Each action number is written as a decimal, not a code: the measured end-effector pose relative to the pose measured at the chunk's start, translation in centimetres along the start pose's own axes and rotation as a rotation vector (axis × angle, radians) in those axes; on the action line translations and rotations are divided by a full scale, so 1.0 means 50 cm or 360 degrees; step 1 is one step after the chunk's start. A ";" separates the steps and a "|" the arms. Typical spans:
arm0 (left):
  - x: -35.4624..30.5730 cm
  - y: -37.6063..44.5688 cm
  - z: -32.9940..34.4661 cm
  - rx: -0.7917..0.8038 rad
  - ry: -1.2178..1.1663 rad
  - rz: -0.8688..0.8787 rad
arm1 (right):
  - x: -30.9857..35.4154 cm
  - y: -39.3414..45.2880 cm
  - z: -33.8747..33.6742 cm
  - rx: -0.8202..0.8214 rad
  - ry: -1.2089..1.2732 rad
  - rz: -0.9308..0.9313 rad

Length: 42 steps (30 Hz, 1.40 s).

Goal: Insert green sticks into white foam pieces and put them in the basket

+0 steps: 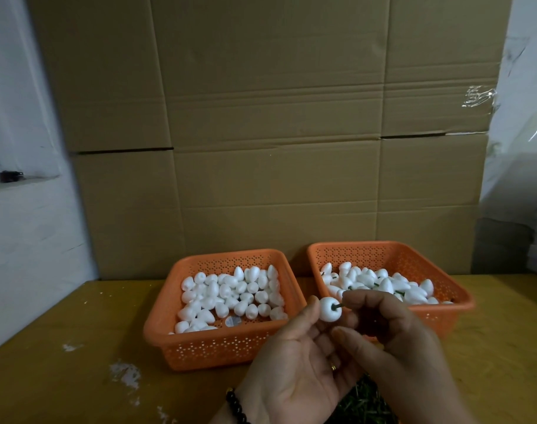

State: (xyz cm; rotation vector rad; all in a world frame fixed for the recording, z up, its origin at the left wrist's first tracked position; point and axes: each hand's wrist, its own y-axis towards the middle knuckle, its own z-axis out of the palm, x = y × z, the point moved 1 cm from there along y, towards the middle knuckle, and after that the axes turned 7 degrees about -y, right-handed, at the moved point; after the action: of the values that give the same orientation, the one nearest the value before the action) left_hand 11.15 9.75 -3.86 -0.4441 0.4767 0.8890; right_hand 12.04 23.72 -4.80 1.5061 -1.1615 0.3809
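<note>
My left hand [294,365] holds a white foam piece [329,310] at its fingertips, in front of the two baskets. A green stick [337,306] pokes out of the foam to the right, and my right hand [392,338] pinches its other end. The left orange basket [163,319] is filled with plain white foam pieces [230,295]. In the right orange basket [463,304] lie foam pieces with green sticks in them [383,284]. A pile of green sticks [365,402] shows below my hands, mostly hidden.
Both baskets stand on a yellow-brown table [77,332] with white foam crumbs [125,373] at the left. Large cardboard sheets [276,133] stand upright behind the baskets. A white wall and a sill [22,179] are at the left.
</note>
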 end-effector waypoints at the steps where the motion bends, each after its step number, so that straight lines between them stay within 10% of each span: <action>1: 0.003 0.001 0.000 0.0020 0.0001 -0.0037 | 0.002 -0.001 0.000 -0.0005 -0.0033 -0.0014; 15: 0.022 0.022 0.001 -0.0206 0.0076 -0.0069 | -0.014 0.021 -0.012 0.0000 0.0260 0.0145; 31: 0.006 0.010 0.004 -0.0431 0.0217 0.0159 | -0.176 0.203 -0.100 0.0165 -0.1765 0.0228; 37: 0.009 0.012 0.004 -0.0413 0.0277 0.0186 | -0.197 0.231 -0.103 0.0362 -0.1927 0.0365; 42: -0.002 0.011 0.000 -0.0361 0.0374 0.0248 | -0.151 0.209 -0.089 0.0022 -0.1727 0.0202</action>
State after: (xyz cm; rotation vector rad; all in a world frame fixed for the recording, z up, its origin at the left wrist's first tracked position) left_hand 10.65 9.99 -3.90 -0.7314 0.6347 1.0519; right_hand 1.60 32.37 -3.32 1.6772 -2.0848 -0.4291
